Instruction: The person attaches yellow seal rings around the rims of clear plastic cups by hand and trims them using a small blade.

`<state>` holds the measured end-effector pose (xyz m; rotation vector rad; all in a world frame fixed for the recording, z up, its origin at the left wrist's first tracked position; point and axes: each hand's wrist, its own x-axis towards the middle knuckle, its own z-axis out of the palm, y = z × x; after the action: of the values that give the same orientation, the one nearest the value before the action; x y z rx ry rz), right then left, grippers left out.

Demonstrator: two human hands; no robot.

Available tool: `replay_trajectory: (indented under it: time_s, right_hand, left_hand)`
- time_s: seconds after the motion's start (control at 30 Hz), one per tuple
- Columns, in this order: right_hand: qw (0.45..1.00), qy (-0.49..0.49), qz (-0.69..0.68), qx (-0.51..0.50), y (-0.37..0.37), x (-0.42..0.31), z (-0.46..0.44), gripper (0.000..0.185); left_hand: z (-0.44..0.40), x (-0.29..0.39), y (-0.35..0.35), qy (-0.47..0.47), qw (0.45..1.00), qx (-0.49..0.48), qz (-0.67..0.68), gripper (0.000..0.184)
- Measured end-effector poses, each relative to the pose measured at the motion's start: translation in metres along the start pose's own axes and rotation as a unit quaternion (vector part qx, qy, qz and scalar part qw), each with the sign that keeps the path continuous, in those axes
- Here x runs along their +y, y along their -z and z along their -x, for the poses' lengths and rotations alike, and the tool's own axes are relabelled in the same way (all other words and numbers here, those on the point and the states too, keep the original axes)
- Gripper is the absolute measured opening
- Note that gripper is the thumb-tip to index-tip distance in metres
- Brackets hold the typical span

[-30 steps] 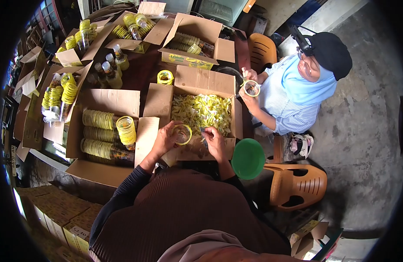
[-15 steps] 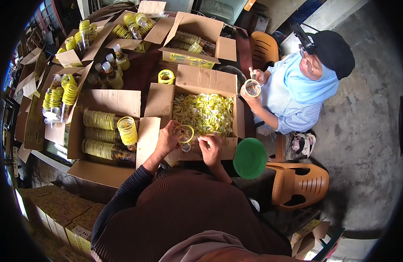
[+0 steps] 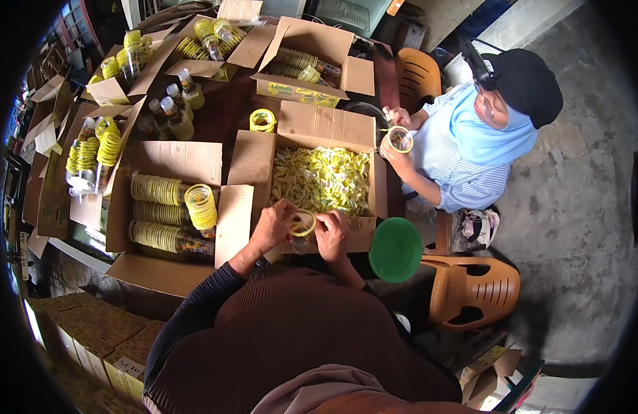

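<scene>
My left hand [image 3: 273, 228] is wrapped round the left side of a clear plastic cup [image 3: 302, 231] with a yellow rim. On the cup's other side, my right hand [image 3: 331, 231] has its fingers pressed together at the rim; whether it pinches something small cannot be made out. Just beyond both hands is an open cardboard box [image 3: 326, 123] filled with small yellow and white pieces [image 3: 322, 178]. To the left, another open box [image 3: 160, 274] holds rows of stacked yellow-rimmed cups [image 3: 157, 190], with one short stack [image 3: 201, 207] on top.
A co-worker [image 3: 471, 145] at the right holds a similar cup [image 3: 400, 140]. A green basin [image 3: 395, 250] is near my right forearm, beside an orange chair [image 3: 481, 293]. More boxes [image 3: 305, 90] of cups and several bottles [image 3: 175, 119] stand farther back. A yellow ring stack [image 3: 262, 121] is behind the middle box.
My right hand has moved from the near edge of the box to the cup's rim. The dark item it held a second ago no longer shows. The cup has shifted slightly right with my left hand.
</scene>
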<state>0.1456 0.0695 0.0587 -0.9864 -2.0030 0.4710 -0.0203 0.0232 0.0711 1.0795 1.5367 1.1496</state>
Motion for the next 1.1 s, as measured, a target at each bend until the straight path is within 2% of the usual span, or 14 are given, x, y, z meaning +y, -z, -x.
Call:
replay_trajectory:
  time_s: [0.07,0.13,0.2,0.4,0.47,0.5,0.57,0.73,0.8,0.83,0.9,0.93,1.03,1.1]
  right_hand:
    - [1.0,-0.014,-0.002,0.002,-0.001,0.004,-0.002,0.016]
    - [1.0,-0.028,-0.006,0.005,-0.001,0.011,-0.003,0.015]
    - [0.991,-0.109,-0.078,0.025,0.001,0.015,-0.003,0.014]
    - [0.99,-0.089,-0.1,0.031,0.015,0.007,-0.005,0.014]
    - [0.992,-0.112,-0.056,-0.009,0.013,0.016,-0.003,0.018]
    - [0.992,-0.114,-0.055,-0.009,0.008,0.027,0.001,0.018]
    - [0.973,-0.184,-0.109,-0.089,-0.007,0.052,0.01,0.021]
    - [0.971,-0.165,-0.098,-0.144,-0.021,0.066,0.02,0.032]
    - [0.977,-0.151,-0.011,-0.152,-0.023,0.068,0.021,0.034]
    - [0.977,-0.151,-0.011,-0.153,-0.021,0.067,0.02,0.034]
    - [0.983,-0.072,0.089,-0.147,-0.016,0.065,0.017,0.03]
    - [0.983,-0.072,0.089,-0.147,-0.014,0.064,0.015,0.03]
    - [0.99,-0.101,0.017,-0.094,-0.012,0.063,0.009,0.025]
    - [0.936,-0.245,-0.236,-0.093,-0.013,0.065,0.007,0.02]
  left_hand:
    - [0.001,0.002,-0.006,-0.013,1.0,-0.021,0.001,0.017]
    - [0.0,0.01,-0.004,-0.024,0.999,0.01,-0.019,0.014]
    - [-0.001,0.014,0.002,-0.011,1.0,0.007,-0.028,0.013]
    - [-0.009,-0.003,0.006,-0.111,0.99,0.058,-0.064,0.016]
    - [-0.001,0.024,0.009,-0.026,0.998,0.041,-0.038,0.013]
    - [-0.003,0.018,0.008,-0.025,0.998,0.039,-0.038,0.013]
    - [-0.008,0.0,0.007,-0.217,0.966,0.088,-0.106,0.014]
    - [0.001,0.016,0.009,-0.161,0.983,0.053,-0.069,0.014]
    - [0.002,0.018,0.011,-0.147,0.986,0.043,-0.059,0.014]
    - [0.002,0.019,0.012,-0.143,0.987,0.037,-0.064,0.015]
    - [0.003,0.019,0.012,-0.139,0.988,0.031,-0.068,0.015]
    - [0.003,0.018,0.013,-0.148,0.986,0.03,-0.071,0.015]
    - [0.001,0.013,0.012,-0.171,0.981,0.034,-0.082,0.016]
    - [0.001,0.01,0.009,-0.183,0.978,0.035,-0.09,0.017]
